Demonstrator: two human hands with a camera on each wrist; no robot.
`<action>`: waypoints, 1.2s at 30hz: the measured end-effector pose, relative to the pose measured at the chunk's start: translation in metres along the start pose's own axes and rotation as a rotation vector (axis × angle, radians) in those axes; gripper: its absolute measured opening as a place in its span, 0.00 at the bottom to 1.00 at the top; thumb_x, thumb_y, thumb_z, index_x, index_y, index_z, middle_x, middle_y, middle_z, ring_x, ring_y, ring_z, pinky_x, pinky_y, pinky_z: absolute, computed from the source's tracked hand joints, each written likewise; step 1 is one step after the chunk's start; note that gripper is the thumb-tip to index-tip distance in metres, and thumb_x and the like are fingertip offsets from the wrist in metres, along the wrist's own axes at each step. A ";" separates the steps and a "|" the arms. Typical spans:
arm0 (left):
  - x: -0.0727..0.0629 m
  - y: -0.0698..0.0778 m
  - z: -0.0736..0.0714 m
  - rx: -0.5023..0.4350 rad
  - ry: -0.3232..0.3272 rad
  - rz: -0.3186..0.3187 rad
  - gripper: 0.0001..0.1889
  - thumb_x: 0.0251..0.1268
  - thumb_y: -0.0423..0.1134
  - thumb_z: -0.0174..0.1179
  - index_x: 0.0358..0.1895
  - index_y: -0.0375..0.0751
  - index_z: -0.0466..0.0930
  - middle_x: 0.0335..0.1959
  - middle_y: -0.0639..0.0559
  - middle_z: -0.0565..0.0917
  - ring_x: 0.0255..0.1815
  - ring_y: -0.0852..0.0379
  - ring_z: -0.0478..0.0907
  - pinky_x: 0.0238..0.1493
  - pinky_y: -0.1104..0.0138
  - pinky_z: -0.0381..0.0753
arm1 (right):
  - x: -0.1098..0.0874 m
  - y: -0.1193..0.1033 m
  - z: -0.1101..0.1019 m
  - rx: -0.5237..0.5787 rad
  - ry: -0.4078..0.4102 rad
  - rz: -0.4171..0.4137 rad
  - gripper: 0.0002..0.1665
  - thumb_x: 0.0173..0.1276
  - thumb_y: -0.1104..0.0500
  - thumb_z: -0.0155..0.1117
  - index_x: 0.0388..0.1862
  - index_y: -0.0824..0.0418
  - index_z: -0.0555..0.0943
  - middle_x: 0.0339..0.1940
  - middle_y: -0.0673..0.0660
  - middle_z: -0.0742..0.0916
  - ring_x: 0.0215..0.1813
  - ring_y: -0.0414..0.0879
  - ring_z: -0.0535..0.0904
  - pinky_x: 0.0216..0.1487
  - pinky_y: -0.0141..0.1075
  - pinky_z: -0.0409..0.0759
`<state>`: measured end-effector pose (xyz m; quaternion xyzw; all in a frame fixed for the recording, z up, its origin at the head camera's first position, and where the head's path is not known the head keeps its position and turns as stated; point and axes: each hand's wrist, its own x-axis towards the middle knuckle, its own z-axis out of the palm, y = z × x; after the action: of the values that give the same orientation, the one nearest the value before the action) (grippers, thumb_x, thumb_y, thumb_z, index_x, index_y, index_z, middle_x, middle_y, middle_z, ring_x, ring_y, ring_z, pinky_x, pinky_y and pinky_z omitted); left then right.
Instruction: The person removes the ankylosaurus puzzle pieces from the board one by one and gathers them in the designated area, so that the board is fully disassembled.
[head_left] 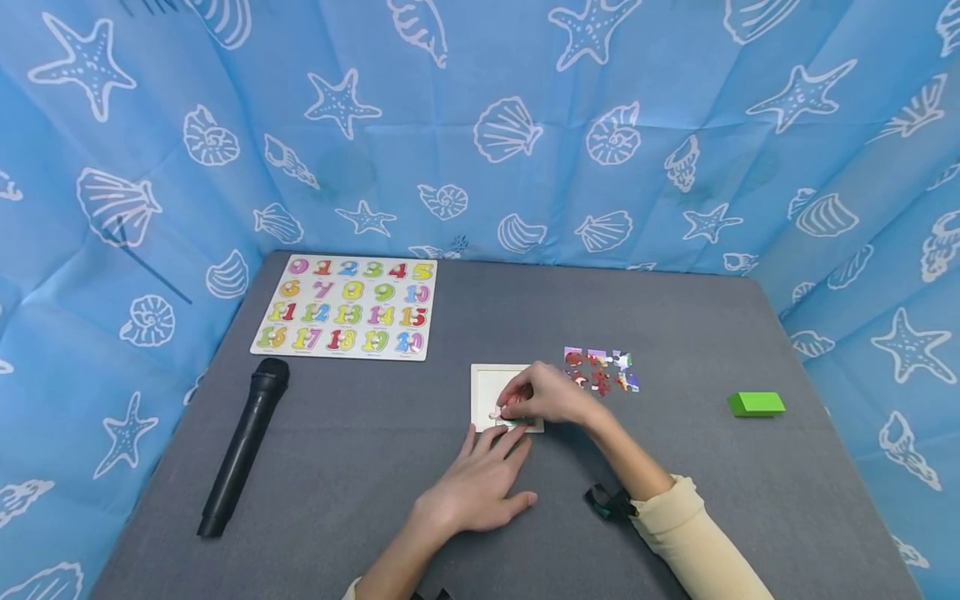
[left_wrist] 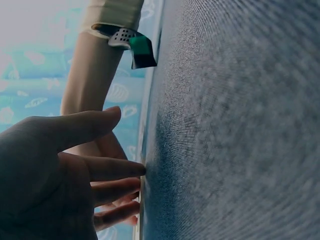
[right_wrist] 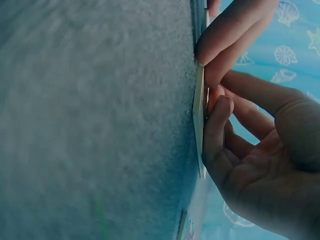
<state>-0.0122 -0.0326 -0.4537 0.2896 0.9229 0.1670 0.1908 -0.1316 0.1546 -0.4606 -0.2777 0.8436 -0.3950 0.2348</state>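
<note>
A small square puzzle tray (head_left: 476, 387) with a pale raised rim lies mid-table in the head view. Over its lower right part, my right hand (head_left: 551, 395) pinches a small puzzle piece (head_left: 496, 413) between thumb and fingers, which mostly hide it. The fingers of my left hand (head_left: 480, 485) are stretched out, fingertips at the tray's near edge, thumb spread to the right. In the right wrist view, the right hand (right_wrist: 255, 145) bends over the tray's thin edge (right_wrist: 198, 110). The left wrist view shows the left hand (left_wrist: 65, 175) with fingertips down at the tabletop.
Loose colourful jigsaw pieces (head_left: 601, 382) lie in rows right of the tray. A number board (head_left: 337, 353) is at the back left, a black microphone (head_left: 243, 450) in front of it. A green block (head_left: 756, 404) sits far right. Blue curtain (head_left: 480, 183) surrounds the grey table (head_left: 360, 467).
</note>
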 end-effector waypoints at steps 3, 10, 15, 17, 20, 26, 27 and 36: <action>0.000 -0.001 0.000 0.000 -0.009 -0.003 0.38 0.79 0.60 0.62 0.83 0.47 0.69 0.89 0.54 0.62 0.89 0.48 0.57 0.86 0.32 0.56 | 0.001 -0.003 0.001 0.009 -0.021 0.015 0.05 0.70 0.63 0.77 0.41 0.64 0.93 0.29 0.56 0.92 0.28 0.36 0.81 0.32 0.29 0.81; 0.001 -0.002 0.000 -0.016 -0.027 -0.002 0.37 0.79 0.60 0.62 0.83 0.47 0.69 0.88 0.53 0.63 0.89 0.48 0.57 0.86 0.32 0.56 | 0.002 -0.004 0.003 0.016 -0.021 0.043 0.06 0.68 0.62 0.80 0.39 0.63 0.90 0.29 0.54 0.87 0.28 0.37 0.78 0.32 0.28 0.79; 0.001 -0.003 0.000 -0.031 -0.042 -0.001 0.37 0.79 0.60 0.61 0.84 0.48 0.68 0.89 0.54 0.62 0.89 0.48 0.57 0.87 0.32 0.55 | 0.000 -0.005 0.003 0.026 -0.017 0.048 0.05 0.69 0.63 0.78 0.39 0.64 0.90 0.29 0.56 0.89 0.26 0.41 0.81 0.30 0.30 0.80; 0.001 -0.003 0.000 -0.031 -0.042 0.001 0.37 0.80 0.60 0.61 0.84 0.48 0.68 0.89 0.54 0.62 0.89 0.48 0.57 0.87 0.32 0.55 | -0.001 -0.005 0.003 0.044 -0.022 0.052 0.04 0.70 0.65 0.77 0.40 0.64 0.89 0.30 0.56 0.91 0.27 0.43 0.84 0.30 0.30 0.82; 0.001 -0.003 0.001 -0.029 -0.039 0.004 0.37 0.80 0.60 0.61 0.84 0.48 0.68 0.89 0.53 0.62 0.89 0.48 0.57 0.87 0.32 0.55 | -0.003 -0.005 0.003 0.056 -0.027 0.046 0.03 0.72 0.65 0.74 0.42 0.63 0.90 0.32 0.56 0.91 0.29 0.44 0.85 0.32 0.29 0.82; 0.001 -0.003 0.000 -0.037 -0.044 0.005 0.38 0.80 0.60 0.61 0.85 0.48 0.67 0.90 0.55 0.59 0.90 0.48 0.55 0.87 0.32 0.54 | -0.008 -0.003 0.002 0.050 0.047 -0.016 0.04 0.76 0.64 0.71 0.44 0.61 0.91 0.33 0.57 0.91 0.29 0.38 0.79 0.33 0.29 0.78; 0.001 -0.003 0.000 -0.038 -0.044 0.007 0.38 0.80 0.59 0.61 0.85 0.48 0.67 0.90 0.55 0.59 0.90 0.48 0.55 0.87 0.32 0.54 | -0.009 -0.003 0.000 0.058 0.064 -0.020 0.04 0.76 0.64 0.71 0.44 0.62 0.91 0.33 0.57 0.91 0.30 0.38 0.79 0.34 0.29 0.78; 0.001 -0.004 0.002 -0.050 -0.027 0.013 0.37 0.81 0.58 0.61 0.84 0.47 0.67 0.91 0.55 0.58 0.90 0.48 0.55 0.87 0.31 0.52 | -0.034 0.004 -0.018 0.109 0.134 -0.006 0.05 0.76 0.64 0.71 0.47 0.63 0.90 0.37 0.58 0.92 0.37 0.42 0.84 0.38 0.30 0.81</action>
<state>-0.0143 -0.0344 -0.4569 0.2930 0.9139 0.1875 0.2091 -0.1191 0.1883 -0.4477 -0.2400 0.8338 -0.4588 0.1914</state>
